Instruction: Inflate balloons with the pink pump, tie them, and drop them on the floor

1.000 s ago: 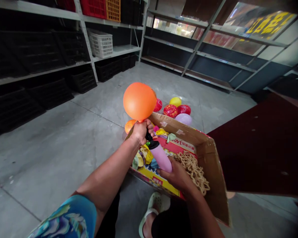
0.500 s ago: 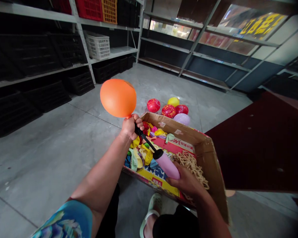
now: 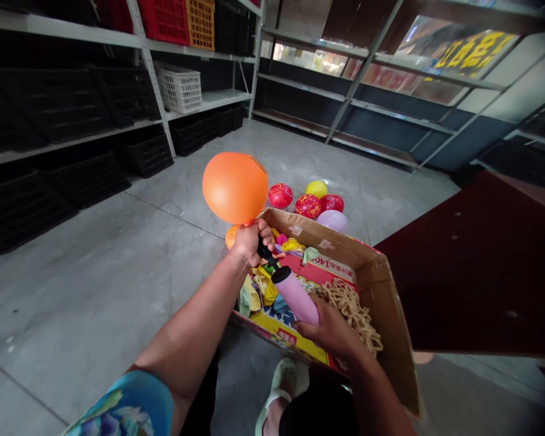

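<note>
An orange balloon (image 3: 235,188), swollen with air, sits above my left hand (image 3: 253,242). That hand is closed round the balloon's neck and the black nozzle end of a hand balloon pump (image 3: 296,297). My right hand (image 3: 329,327) grips the pink barrel of the pump at its lower end. Little of the black shaft shows between barrel and nozzle. Below both hands is an open cardboard box (image 3: 376,266) holding limp balloons (image 3: 266,287) in several colours and a tangle of tan long balloons or cord (image 3: 352,309), I cannot tell which.
Several inflated balloons (image 3: 307,206) lie on the floor past the box, with another orange balloon (image 3: 231,236) behind my left wrist. A dark red board (image 3: 476,266) stands at the right. Shelves with black crates (image 3: 149,154) and a white basket (image 3: 179,88) line the left.
The pump has shortened: its pink barrel has moved up towards my left hand, covering most of the shaft. My left hand and the orange balloon have shifted right and slightly down.
</note>
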`<state>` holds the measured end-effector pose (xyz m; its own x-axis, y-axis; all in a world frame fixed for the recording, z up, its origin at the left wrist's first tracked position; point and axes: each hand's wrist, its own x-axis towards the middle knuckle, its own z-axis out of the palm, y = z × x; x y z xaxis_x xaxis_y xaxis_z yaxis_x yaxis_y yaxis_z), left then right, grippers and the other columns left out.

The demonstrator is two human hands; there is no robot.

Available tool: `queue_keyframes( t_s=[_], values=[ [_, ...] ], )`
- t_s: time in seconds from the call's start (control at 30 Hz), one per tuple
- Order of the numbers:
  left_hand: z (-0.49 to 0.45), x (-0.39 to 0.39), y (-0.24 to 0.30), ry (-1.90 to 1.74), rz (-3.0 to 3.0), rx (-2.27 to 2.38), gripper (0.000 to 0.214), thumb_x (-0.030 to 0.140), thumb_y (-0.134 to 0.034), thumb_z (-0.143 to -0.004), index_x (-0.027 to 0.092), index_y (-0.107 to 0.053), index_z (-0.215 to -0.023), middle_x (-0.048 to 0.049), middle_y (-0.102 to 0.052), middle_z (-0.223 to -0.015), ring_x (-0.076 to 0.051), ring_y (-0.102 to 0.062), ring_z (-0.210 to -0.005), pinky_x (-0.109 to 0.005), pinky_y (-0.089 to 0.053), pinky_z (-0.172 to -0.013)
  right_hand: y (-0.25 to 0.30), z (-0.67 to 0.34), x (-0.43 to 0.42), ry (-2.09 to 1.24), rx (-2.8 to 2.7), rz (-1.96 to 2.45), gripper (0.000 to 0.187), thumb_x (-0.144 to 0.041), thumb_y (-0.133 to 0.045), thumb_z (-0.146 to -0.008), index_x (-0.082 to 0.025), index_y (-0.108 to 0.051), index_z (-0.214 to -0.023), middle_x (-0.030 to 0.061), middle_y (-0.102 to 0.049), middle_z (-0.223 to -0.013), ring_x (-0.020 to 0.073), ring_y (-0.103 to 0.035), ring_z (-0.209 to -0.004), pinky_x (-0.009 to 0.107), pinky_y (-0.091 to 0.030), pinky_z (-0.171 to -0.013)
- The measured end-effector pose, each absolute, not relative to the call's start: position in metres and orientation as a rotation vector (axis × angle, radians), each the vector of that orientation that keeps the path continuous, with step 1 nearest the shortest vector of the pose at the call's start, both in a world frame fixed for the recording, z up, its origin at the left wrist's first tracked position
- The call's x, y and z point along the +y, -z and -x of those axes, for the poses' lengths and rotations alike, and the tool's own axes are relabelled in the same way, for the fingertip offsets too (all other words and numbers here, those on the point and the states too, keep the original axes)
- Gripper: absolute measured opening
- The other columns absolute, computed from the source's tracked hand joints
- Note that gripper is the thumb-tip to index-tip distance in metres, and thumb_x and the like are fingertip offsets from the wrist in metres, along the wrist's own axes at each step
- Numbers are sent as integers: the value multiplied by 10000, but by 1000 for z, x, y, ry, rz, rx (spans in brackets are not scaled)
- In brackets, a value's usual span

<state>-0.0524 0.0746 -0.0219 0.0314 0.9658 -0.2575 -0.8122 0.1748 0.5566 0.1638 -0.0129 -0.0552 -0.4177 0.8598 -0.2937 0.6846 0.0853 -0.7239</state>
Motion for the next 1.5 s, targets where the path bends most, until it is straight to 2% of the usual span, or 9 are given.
queue_keyframes(
  t_s=[0.2, 0.33, 0.43, 0.53, 0.7, 0.97, 1.07, 1.33, 1.5],
  values=[
    [74, 83, 24, -1507, -272, 660, 215, 28, -398, -603, 200, -270, -620, 67, -275, -496, -68, -307, -343, -198, -305, -365, 61, -198, -10, -1452, -2153, 1492, 438, -234, -623, -671, -181, -583, -1105, 25, -663, -915, 209, -591, -792, 276, -458, -684],
    [70, 83, 26, -1518, -279, 669, 208, 33, -395, -599, 195, -267, -613, 63, -270, -487, -64, -295, -347, -189, -295, -365, 62, -198, -10, -1366, -2182, 1557, 346, -238, -616, -670, -187, -619, -1012, 36, -673, -881, 220, -597, -772, 294, -462, -685],
    [57, 80, 29, -1490, -285, 687, 207, 29, -391, -598, 190, -261, -598, 63, -260, -475, -57, -281, -343, -181, -286, -364, 60, -183, -10, -1300, -2173, 1533, 350, -252, -615, -683, -176, -614, -1024, 41, -674, -891, 212, -592, -774, 289, -458, -683],
    [40, 76, 34, -1444, -292, 676, 202, 43, -402, -603, 191, -264, -593, 64, -250, -469, -59, -278, -340, -183, -281, -359, 59, -167, -9, -1226, -2148, 1590, 374, -273, -623, -688, -145, -596, -1039, 47, -668, -862, 191, -574, -737, 263, -435, -632],
    [28, 72, 39, -1412, -318, 661, 193, 82, -442, -635, 193, -288, -597, 67, -257, -468, -60, -277, -346, -188, -291, -363, 61, -157, -9, -1107, -2154, 1631, 290, -310, -627, -688, -150, -587, -927, 20, -631, -751, 142, -514, -625, 233, -381, -551],
    [55, 74, 25, -1465, -330, 579, 222, 36, -414, -626, 189, -257, -590, 61, -245, -482, -64, -289, -354, -197, -285, -385, 67, -191, -8, -1308, -2184, 1544, 339, -231, -614, -649, -164, -608, -982, 18, -652, -842, 171, -557, -717, 241, -427, -622],
    [64, 76, 24, -1497, -329, 547, 231, 31, -416, -633, 190, -251, -598, 60, -242, -489, -67, -291, -362, -197, -281, -390, 69, -209, -8, -1385, -2201, 1527, 420, -233, -617, -656, -177, -601, -1073, 23, -665, -881, 189, -573, -756, 253, -442, -656],
    [46, 72, 31, -1466, -313, 522, 233, 40, -425, -643, 185, -251, -589, 56, -236, -477, -66, -266, -362, -191, -257, -385, 66, -191, -8, -1269, -2177, 1574, 318, -275, -611, -659, -169, -615, -959, 31, -669, -833, 188, -577, -716, 256, -437, -622],
    [29, 67, 37, -1367, -339, 529, 234, 104, -469, -676, 188, -271, -584, 58, -247, -482, -65, -275, -365, -199, -287, -392, 65, -169, -8, -1194, -2144, 1574, 323, -278, -617, -679, -152, -595, -975, 22, -647, -800, 156, -541, -662, 244, -407, -580]
  ],
)
